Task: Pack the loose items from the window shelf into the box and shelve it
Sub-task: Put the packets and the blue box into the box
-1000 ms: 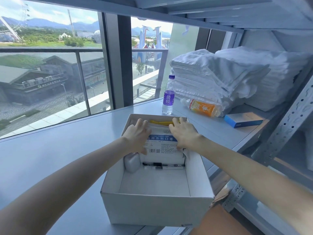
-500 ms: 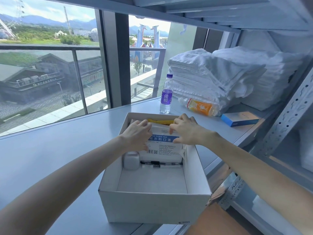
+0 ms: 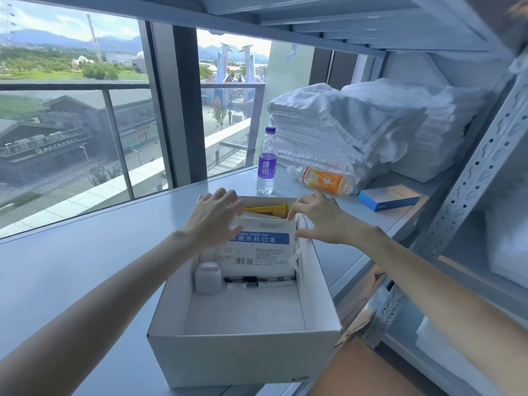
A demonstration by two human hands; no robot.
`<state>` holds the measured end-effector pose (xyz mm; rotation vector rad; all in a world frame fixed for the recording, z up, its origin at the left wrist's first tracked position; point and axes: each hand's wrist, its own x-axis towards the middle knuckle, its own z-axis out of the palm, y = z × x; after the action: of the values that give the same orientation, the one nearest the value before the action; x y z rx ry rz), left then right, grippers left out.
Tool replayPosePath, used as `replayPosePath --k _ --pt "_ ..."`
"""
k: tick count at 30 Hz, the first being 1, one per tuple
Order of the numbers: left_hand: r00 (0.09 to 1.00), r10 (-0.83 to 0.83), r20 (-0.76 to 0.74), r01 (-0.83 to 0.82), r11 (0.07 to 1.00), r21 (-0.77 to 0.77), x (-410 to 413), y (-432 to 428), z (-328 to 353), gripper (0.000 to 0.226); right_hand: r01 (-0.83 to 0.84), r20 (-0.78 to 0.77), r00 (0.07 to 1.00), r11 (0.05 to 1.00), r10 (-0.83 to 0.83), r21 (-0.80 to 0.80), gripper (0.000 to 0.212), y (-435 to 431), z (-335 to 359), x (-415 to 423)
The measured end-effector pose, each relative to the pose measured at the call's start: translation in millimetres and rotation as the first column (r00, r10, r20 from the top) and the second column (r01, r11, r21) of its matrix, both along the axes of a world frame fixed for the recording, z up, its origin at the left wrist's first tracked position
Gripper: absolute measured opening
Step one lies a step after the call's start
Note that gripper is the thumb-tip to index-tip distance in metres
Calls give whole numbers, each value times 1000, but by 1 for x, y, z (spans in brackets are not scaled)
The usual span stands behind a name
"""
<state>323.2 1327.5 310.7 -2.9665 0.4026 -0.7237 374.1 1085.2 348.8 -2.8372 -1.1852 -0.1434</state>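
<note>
Both hands have come up off the mask packet (image 3: 261, 247) since half a second ago. Then the fingers lay curled over its top edge; now the left hand (image 3: 213, 221) and the right hand (image 3: 321, 221) hover with fingers straight and spread, holding nothing. Whether any fingertip brushes the packet cannot be told. Judgement: the packet is seated and released, so that item is packed and both hands are free for the next one. Directly under the hands the packet leans upright at the far end of the box (image 3: 243, 358), with one yellow packet (image 3: 267, 210) wedged behind it. Just on the person's side of the hands, on the box floor, lie one white case (image 3: 208, 277) and two pens (image 3: 258, 280), side by side at the packet's foot. Count inside: five items. Beyond the hands, loose on the window shelf (image 3: 71, 267), are one upright water bottle (image 3: 267, 167), one orange bottle (image 3: 324, 178) on its side, and one blue carton (image 3: 388, 197): three items outstanding. Farther off behind these sit two stacks of folded towels (image 3: 328, 130), judged not part of the load. Box not yet shelved.
</note>
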Motion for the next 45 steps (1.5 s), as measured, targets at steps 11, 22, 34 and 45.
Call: replayPosePath --k 11,22,34,45 --pt "993 -27 -113 16 995 -97 49 -57 22 47 268 -20 963 954 -268 131 32 -98 0 47" --pt "803 222 -554 -282 959 -25 114 -131 24 46 297 -123 949 954 -290 42 34 -191 -30 131" --pt "779 467 -418 -329 873 361 133 -171 1 37 300 -224 917 941 -330 -156 70 -234 -92 263" --pt "797 463 -388 -384 884 265 130 -172 0 19 -171 -149 969 971 196 165 42 -193 -107 236"
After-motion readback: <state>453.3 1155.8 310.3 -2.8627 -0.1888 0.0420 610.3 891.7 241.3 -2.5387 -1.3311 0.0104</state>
